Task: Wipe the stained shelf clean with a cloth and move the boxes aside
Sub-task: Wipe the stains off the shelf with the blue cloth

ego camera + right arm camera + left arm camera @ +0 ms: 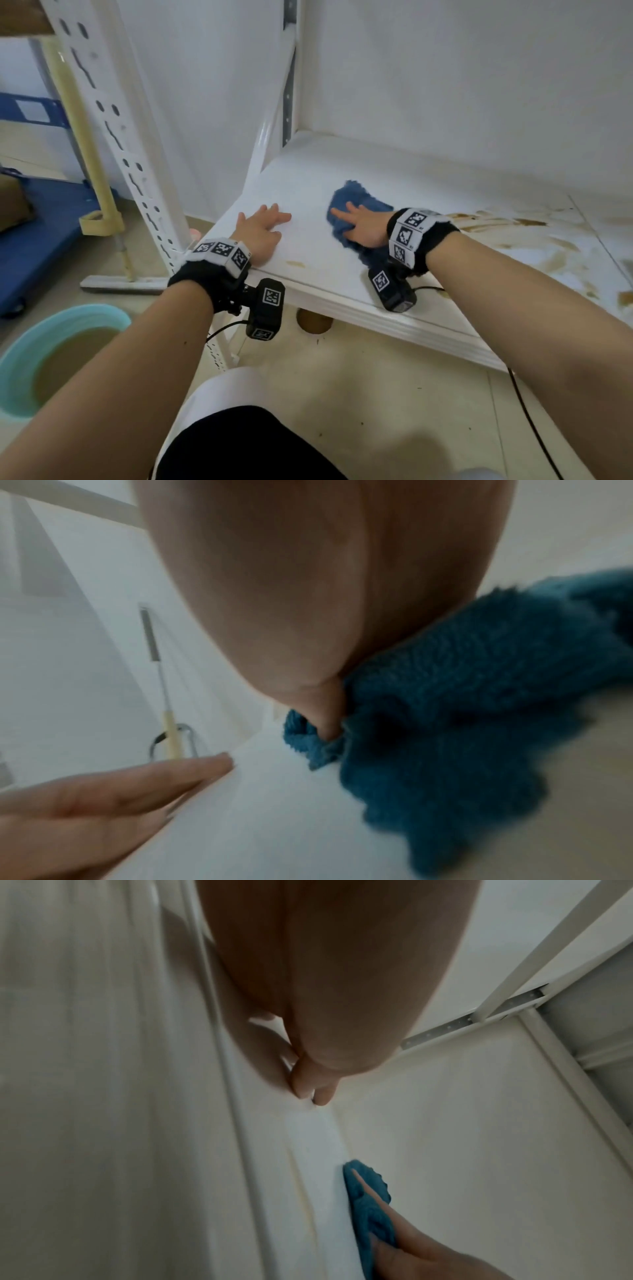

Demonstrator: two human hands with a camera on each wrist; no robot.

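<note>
Right hand [364, 224] lies flat on top of a crumpled blue terry cloth [356, 202], fingers straight and spread, pressing it to the white laminate shelf board [308, 178]; in the right wrist view one finger sinks into a fold of the pile, so whether any finger curls round the fabric cannot be told. Left hand [260, 228] rests palm down on the bare board just left of the cloth, fingers extended and holding nothing. The cloth is bunched into an elongated wad, its long axis running from the near edge under the right wrist diagonally away and leftward toward the back corner; the far end pokes out beyond the fingertips. It sits on the left half of the shelf, on a white patch. To the right of it, brown smeared stains [534, 240] streak the board out to the right margin, and one small brown spot [295, 263] lies near the front edge between the hands. White slotted metal uprights [113, 130] frame the shelf at left, white wall behind. On the tiled floor left of the rack: a pale yellow mop handle [85, 144], a blue flat trolley [37, 233], and a turquoise plastic basin of murky brown water [44, 346]. Black wrist bands with square-coded markers on both wrists.
</note>
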